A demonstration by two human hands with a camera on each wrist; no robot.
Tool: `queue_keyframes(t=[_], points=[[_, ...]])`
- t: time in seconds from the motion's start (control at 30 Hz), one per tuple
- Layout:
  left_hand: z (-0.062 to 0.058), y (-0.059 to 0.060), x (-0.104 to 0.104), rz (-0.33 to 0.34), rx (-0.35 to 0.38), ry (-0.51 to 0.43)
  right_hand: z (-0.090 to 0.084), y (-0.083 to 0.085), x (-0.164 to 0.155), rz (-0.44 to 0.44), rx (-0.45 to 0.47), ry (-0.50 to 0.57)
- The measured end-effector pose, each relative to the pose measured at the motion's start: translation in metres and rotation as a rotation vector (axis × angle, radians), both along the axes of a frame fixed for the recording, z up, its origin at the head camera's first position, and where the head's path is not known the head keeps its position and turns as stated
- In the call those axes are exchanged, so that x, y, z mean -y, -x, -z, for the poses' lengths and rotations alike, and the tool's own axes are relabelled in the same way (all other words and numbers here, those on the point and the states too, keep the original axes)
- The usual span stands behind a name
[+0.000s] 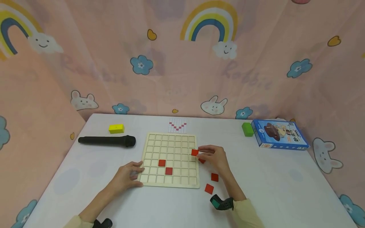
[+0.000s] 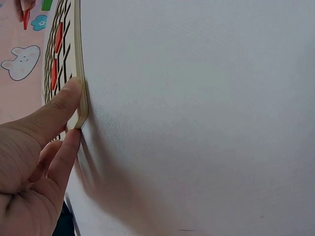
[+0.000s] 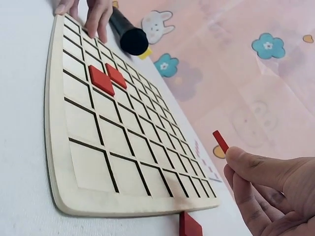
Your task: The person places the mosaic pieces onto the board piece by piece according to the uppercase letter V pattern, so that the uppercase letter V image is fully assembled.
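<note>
A pale wooden grid board (image 1: 171, 186) lies on the table with two red square tiles, one tile (image 1: 162, 163) set diagonally from the other tile (image 1: 169, 171). My left hand (image 1: 125, 177) holds the board at its near left corner, thumb and fingertips on the edges. Between thumb and fingers my right hand (image 1: 215, 158) pinches a red tile (image 3: 220, 141), raised over the board's right border in the head view. Beside that border, partly behind the right hand, lies another red tile (image 3: 189, 225). Two more, a tile (image 1: 214, 177) and a tile (image 1: 209, 189), lie nearer me.
Behind the board lies a small card (image 1: 177, 125) printed with red squares in a V. A black microphone (image 1: 106, 141) and a yellow block (image 1: 116, 128) are at the left. Far right are a green block (image 1: 247, 129) and a blue box (image 1: 280, 134). A patterned pink curtain (image 1: 176, 82) hangs behind.
</note>
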State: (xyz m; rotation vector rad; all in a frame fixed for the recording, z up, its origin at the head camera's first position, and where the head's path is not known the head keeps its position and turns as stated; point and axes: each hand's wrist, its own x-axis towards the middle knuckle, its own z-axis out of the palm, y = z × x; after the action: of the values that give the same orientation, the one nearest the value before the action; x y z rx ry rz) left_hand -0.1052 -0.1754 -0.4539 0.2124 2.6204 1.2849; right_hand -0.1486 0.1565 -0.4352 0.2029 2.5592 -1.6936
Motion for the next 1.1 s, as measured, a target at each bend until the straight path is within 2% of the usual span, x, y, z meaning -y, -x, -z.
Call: queue_keyframes(t=[0.13, 0.3, 0.47, 0.83, 1.1], points=[[-0.001, -0.001, 0.0, -0.004, -0.003, -0.009, 0.0, 0.001, 0.012, -0.006, -0.027, 0.011], [-0.002, -0.002, -0.001, -0.004, -0.008, -0.007, 0.003, 0.005, 0.028, -0.028, -0.063, -0.025], [-0.002, -0.003, -0.001, -0.005, -0.01, -0.006, 0.005, 0.008, 0.041, -0.071, -0.102, 0.007], [0.002, -0.001, 0.005, 0.08, -0.07, -0.042, 0.007, 0.011, 0.067, -0.125, -0.143, -0.002], [0.004, 0.0, 0.004, 0.055, -0.061, -0.027, 0.012, 0.014, 0.086, -0.185, -0.173, 0.027]])
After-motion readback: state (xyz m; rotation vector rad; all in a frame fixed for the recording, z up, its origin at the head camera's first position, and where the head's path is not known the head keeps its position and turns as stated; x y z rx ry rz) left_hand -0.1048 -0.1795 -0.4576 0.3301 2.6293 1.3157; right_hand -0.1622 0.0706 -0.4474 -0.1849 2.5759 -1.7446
